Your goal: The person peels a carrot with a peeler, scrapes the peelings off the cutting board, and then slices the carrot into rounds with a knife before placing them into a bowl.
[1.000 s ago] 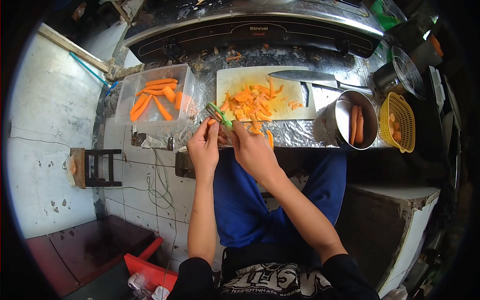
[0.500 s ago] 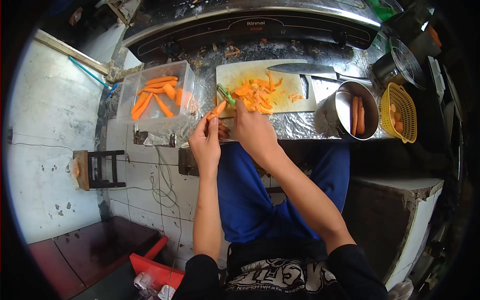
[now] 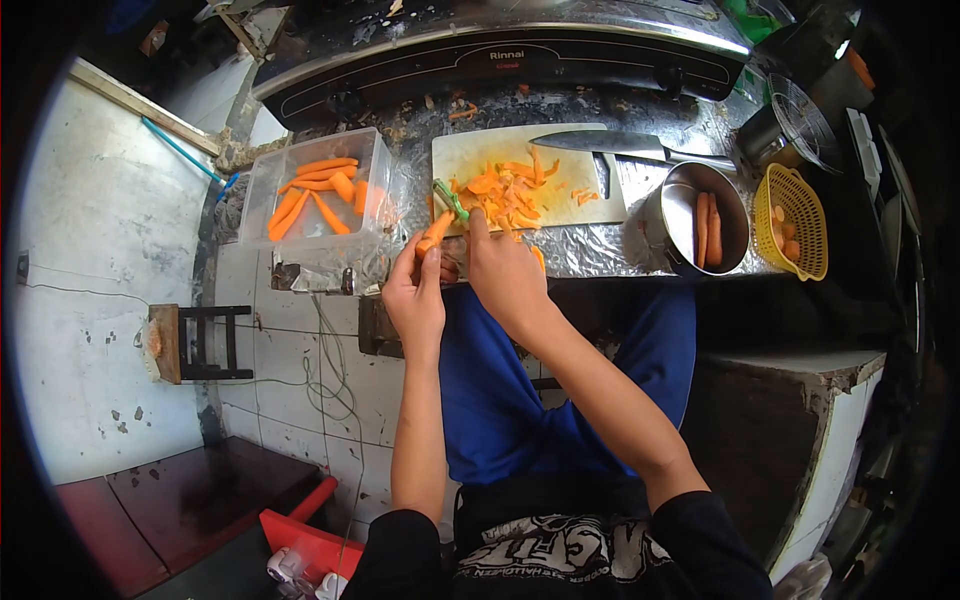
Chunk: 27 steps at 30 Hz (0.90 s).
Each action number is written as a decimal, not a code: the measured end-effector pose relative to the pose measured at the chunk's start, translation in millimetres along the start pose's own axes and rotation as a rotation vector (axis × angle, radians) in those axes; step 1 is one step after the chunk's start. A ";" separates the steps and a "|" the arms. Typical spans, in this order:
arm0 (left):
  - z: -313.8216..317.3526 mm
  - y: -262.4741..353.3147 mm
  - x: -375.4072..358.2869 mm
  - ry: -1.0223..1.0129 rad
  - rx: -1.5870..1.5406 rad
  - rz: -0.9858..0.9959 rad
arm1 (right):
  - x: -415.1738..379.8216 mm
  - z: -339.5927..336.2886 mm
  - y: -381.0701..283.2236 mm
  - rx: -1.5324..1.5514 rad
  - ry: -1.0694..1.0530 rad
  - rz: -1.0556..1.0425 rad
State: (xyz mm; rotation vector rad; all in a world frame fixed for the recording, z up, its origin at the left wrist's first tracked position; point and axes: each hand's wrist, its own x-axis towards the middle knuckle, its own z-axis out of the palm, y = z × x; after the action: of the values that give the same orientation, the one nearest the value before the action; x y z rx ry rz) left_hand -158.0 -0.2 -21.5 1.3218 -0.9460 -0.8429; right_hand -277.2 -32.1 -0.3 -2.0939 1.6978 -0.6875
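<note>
A carrot (image 3: 437, 230) sits in the closed fingers of my left hand (image 3: 415, 297), its upper end pointing at the cutting board. My right hand (image 3: 503, 275) grips a green peeler (image 3: 450, 200), whose head lies against the upper end of the carrot. Most of the peeler's handle is hidden by my fingers. Beyond my hands, orange peelings (image 3: 508, 190) are heaped on the white cutting board (image 3: 470, 148). A large knife (image 3: 610, 143) rests along the board's far right edge, blade pointing left.
A clear plastic box (image 3: 262, 190) with several peeled carrots (image 3: 325, 173) stands at the left. To the right are a metal pot (image 3: 678, 200) holding carrots and a yellow basket (image 3: 822, 225) with round orange pieces. A stove (image 3: 510, 72) runs along the back.
Both hands stay close together at the carrot, with only small shifts. An orange strip now shows by my right wrist at the counter's front edge. The camera view has moved slightly.
</note>
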 end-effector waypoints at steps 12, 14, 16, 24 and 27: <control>-10.6 -0.3 16.9 -0.046 -0.065 -0.044 | 5.1 -12.5 9.9 0.129 0.181 -0.049; -8.7 -1.5 18.3 -0.083 -0.003 -0.039 | 4.9 -13.1 15.4 0.202 0.314 -0.113; -7.1 -1.9 18.1 -0.067 -0.018 -0.049 | 1.8 -22.7 13.3 0.189 0.071 -0.151; -12.5 -14.5 23.2 -0.033 0.044 0.020 | -10.8 -4.8 11.2 0.073 0.025 -0.239; -10.8 -16.9 23.0 -0.020 -0.001 -0.008 | -8.5 -1.5 7.9 0.050 0.033 -0.186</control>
State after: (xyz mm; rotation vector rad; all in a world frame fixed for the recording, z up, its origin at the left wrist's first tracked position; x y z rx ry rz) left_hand -138.6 -18.2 -36.6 1.3189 -0.9570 -0.8639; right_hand -285.8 -25.5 -4.8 -2.2354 1.4987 -0.8152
